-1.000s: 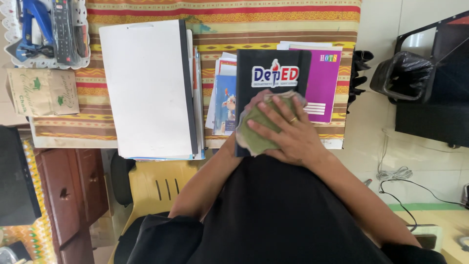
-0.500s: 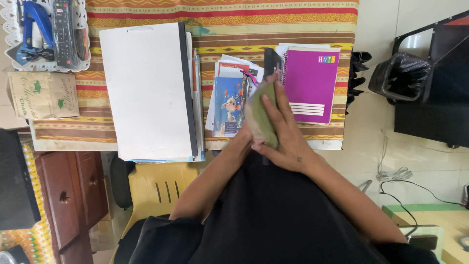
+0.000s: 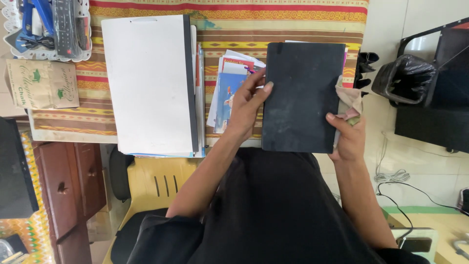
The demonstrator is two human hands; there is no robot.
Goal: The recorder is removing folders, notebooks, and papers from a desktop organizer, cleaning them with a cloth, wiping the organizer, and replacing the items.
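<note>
A black book [image 3: 302,97] with a dusty plain cover is held flat above the table, both my hands on it. My left hand [image 3: 247,105] grips its left edge with fingers spread over the cover. My right hand [image 3: 348,132] holds its right edge and also clutches a crumpled beige-green cloth [image 3: 349,101]. Under the book lies a pile of booklets and papers [image 3: 228,93] on a striped tablecloth [image 3: 229,19].
A large white binder with a dark spine [image 3: 149,83] lies left of the pile. A cardboard box [image 3: 41,83] and a white basket of tools [image 3: 46,27] sit far left. A black bin with a bag [image 3: 408,78] stands right. A yellow plastic chair [image 3: 156,181] is below.
The black book has been lifted off the pile and turned over to its plain side. My right hand, which wiped with the cloth, now holds the book's right edge.
</note>
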